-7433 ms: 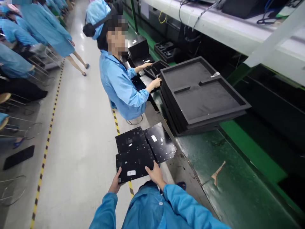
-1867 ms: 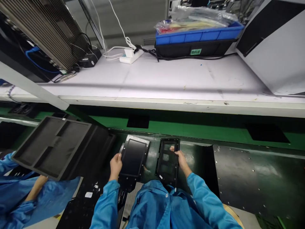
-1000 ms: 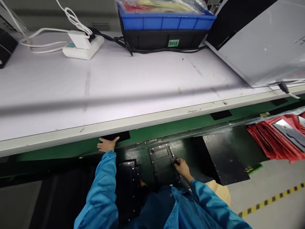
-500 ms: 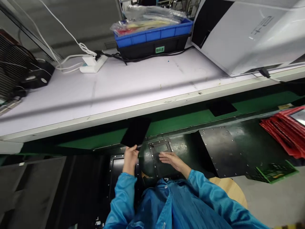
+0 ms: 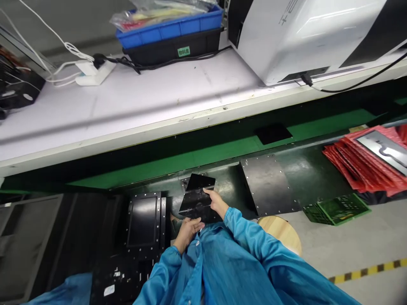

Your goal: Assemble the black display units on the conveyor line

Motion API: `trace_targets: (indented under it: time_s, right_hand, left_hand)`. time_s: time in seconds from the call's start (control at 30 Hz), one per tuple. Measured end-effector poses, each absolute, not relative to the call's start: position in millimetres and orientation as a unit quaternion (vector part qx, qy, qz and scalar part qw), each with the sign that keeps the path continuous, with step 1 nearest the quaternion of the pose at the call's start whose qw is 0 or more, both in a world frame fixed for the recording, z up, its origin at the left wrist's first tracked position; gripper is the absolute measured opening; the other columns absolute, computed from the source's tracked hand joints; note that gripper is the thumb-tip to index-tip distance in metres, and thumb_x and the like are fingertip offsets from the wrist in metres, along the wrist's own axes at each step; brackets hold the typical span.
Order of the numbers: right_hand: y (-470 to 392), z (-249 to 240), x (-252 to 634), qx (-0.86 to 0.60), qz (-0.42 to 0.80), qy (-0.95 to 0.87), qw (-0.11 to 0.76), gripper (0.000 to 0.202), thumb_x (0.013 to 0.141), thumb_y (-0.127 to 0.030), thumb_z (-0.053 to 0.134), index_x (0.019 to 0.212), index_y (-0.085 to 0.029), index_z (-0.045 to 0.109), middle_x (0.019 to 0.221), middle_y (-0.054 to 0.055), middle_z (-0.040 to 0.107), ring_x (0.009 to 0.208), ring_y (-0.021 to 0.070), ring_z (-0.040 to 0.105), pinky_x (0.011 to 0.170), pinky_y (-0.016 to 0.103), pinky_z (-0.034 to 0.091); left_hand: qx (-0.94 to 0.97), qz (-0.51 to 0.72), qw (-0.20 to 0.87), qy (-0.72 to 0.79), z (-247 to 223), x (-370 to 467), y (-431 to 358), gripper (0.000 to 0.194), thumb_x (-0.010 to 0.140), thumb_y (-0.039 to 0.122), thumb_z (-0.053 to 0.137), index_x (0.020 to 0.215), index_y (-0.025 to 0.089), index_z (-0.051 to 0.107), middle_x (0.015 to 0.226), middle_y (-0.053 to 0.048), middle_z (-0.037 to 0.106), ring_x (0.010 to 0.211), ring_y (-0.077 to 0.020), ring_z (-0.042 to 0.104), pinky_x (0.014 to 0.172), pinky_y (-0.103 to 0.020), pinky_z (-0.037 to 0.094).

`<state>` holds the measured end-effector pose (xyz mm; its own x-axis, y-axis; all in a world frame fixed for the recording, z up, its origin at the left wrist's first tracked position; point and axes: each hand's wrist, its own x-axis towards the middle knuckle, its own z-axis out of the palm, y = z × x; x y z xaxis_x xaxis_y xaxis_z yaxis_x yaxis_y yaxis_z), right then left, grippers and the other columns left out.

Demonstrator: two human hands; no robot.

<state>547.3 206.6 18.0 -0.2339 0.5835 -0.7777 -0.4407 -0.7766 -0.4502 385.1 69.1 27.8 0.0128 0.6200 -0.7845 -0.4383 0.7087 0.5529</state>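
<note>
A glossy black panel [image 5: 199,199], with a crease or step across it, is tilted in front of my body. My right hand [image 5: 216,202] grips its right side, thumb on top. My left hand [image 5: 190,231] is beside the panel's lower left edge, fingers stretched out towards the right; whether they touch it is unclear. Beneath the panel, partly hidden, lies a dark framed part with a row of small studs. Left of my left hand sit black framed panels [image 5: 143,220] with studs around their edges.
A studded black sheet [image 5: 269,184] lies to the right, before red-wrapped panels [image 5: 346,165] and a green crate [image 5: 345,208]. A round wooden stool [image 5: 281,233] stands below. The white shelf [image 5: 143,110] carries a blue bin [image 5: 171,30] and a white machine [image 5: 299,38]. A blue sleeve [image 5: 71,290] shows bottom left.
The black panel has come down from the shelf edge towards my body, passing from my left hand to my right. My left hand is lower. The view has swung right.
</note>
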Motion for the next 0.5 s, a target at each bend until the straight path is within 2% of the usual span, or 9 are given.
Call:
trace_targets:
  time_s: [0.13,0.27,0.37,0.5]
  right_hand:
    - [218.5,-4.7,551.7,-0.553,0.759,-0.138,0.314,0.024,0.08,-0.025,0.09,0.086,-0.018,0.068,0.072,0.005,0.075,0.071,0.024,0.074,0.077,0.037,0.063]
    - [235.4,-15.0,548.4,-0.588,0.73,-0.174,0.3,0.024,0.076,-0.022,0.09,0.087,-0.018,0.069,0.072,0.001,0.075,0.071,0.0215,0.072,0.077,0.034,0.061]
    - [244.2,-17.4,540.8,-0.589,0.729,-0.189,0.294,0.025,0.076,-0.022,0.091,0.086,-0.017,0.069,0.073,0.001,0.074,0.072,0.0206,0.072,0.076,0.032,0.06]
    - [250.1,-18.9,536.8,-0.582,0.737,-0.211,0.271,0.029,0.071,-0.022,0.094,0.085,-0.018,0.069,0.071,0.001,0.074,0.07,0.0209,0.072,0.072,0.032,0.059]
  left_hand:
    - [0.13,0.265,0.681,0.67,6.1,380.1,62.7,0.049,0.063,0.04,0.104,0.089,0.014,0.072,0.088,-0.01,0.081,0.069,-0.0211,0.078,0.06,-0.026,0.059]
    - [0.164,0.273,0.548,0.773,-14.1,359.9,62.7,0.041,0.072,0.042,0.097,0.087,0.014,0.071,0.074,-0.005,0.073,0.058,-0.0177,0.072,0.057,-0.026,0.057]
    - [0.175,0.322,0.488,0.792,-27.4,345.9,68.0,0.038,0.071,0.035,0.096,0.086,0.015,0.069,0.075,-0.003,0.072,0.06,-0.0166,0.072,0.059,-0.027,0.059]
    - [0.189,0.343,0.522,0.758,-33.4,339.9,77.1,0.028,0.068,0.015,0.089,0.088,0.015,0.069,0.078,-0.002,0.072,0.064,-0.0151,0.073,0.065,-0.026,0.062]
